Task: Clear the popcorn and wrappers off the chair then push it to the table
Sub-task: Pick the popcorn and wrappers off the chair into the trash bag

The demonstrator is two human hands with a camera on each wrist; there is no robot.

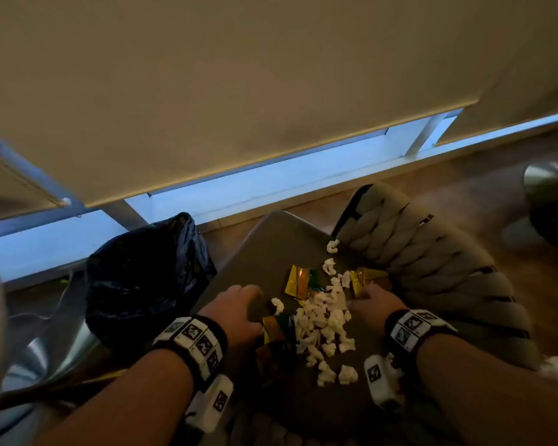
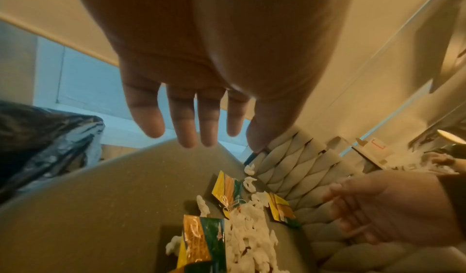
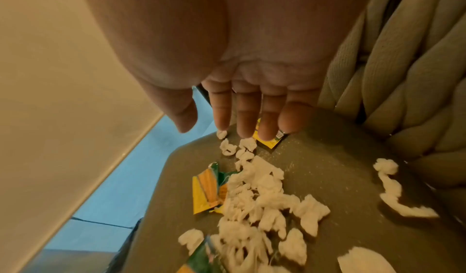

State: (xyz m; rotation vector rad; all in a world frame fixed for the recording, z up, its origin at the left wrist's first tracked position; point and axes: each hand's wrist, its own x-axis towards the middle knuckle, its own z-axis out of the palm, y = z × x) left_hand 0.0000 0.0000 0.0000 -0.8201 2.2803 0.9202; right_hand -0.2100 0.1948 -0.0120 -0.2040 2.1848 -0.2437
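White popcorn (image 1: pixel 322 320) lies heaped on the grey chair seat (image 1: pixel 264 252), with yellow-green wrappers among it. One wrapper (image 1: pixel 300 281) is mid-seat, another (image 1: pixel 368 278) lies by the backrest, and a third (image 1: pixel 277 329) is near my left hand (image 1: pixel 239 304). In the left wrist view my left hand (image 2: pixel 196 125) hovers over the seat's left part, fingers straight and holding nothing. My right hand (image 1: pixel 371 300) reaches down at the right of the pile. In the right wrist view its straight fingers (image 3: pixel 267 129) touch the yellow wrapper (image 3: pixel 269 145) by the backrest.
A black trash bag (image 1: pixel 149 278) stands open on the floor just left of the chair. The chair's woven padded backrest (image 1: pixel 432 268) rises along the right. A low window (image 1: pixel 239 188) and a drawn blind (image 1: pixel 207 91) lie beyond. Wooden floor (image 1: pixel 545 284) shows at the right.
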